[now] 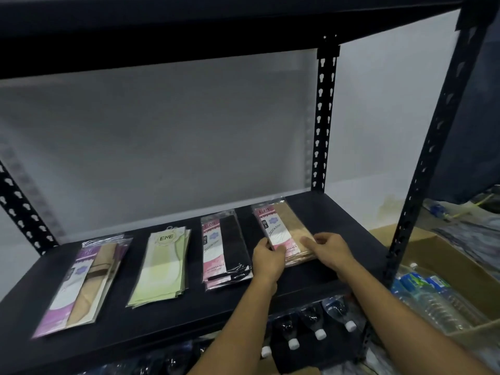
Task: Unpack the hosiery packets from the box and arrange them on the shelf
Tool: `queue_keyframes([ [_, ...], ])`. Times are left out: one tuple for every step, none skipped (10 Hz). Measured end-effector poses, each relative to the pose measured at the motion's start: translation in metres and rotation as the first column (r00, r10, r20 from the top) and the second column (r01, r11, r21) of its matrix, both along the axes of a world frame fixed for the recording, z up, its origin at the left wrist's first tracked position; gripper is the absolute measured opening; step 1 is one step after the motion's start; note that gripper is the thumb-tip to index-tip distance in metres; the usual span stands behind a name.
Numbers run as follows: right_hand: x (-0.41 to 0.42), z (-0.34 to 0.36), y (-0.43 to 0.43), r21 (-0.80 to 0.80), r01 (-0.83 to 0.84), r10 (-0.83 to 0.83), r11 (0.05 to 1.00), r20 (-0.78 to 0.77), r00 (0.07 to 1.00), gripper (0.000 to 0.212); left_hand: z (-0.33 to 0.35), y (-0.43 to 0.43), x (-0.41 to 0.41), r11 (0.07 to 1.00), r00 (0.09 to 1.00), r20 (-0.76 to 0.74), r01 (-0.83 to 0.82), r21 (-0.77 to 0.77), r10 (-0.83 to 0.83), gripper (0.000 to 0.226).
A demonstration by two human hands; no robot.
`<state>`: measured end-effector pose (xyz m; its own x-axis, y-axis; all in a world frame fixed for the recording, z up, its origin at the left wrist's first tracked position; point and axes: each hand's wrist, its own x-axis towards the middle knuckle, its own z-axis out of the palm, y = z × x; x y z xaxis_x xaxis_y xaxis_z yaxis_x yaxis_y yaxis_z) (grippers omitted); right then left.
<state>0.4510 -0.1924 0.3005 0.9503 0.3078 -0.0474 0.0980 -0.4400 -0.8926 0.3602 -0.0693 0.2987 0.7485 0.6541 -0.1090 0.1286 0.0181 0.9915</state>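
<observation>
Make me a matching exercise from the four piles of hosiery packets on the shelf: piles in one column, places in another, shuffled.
Piles:
1. purple-card pile
2. pale green pile
3. pink-card pile with black hosiery
4. pink-card pile with beige hosiery

Places on the shelf:
A. between both hands
B. far left
C. second from left
D. just left of the left hand

Pairs: 1-B, 2-C, 3-D, 4-A. The right hand touches pile 4.

Four packet stacks (167, 266) (two hands (266, 259)), four capped bottles (320, 334).
</observation>
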Motion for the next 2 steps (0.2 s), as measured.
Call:
queue_keyframes([
  [0.001,0.001,-0.005,-0.004,0.014,-0.014,1.0,0.032,0.999,0.066,0.003,-0.006,-0.006,1.0,1.0,0.02,0.007,0.019,-0.008,0.026],
  [-0.005,0.007,-0.017,0.003,0.051,-0.051,0.999,0.096,0.994,0.066,0.004,-0.011,-0.014,0.995,0.999,0.024,0.023,0.097,-0.026,0.036],
])
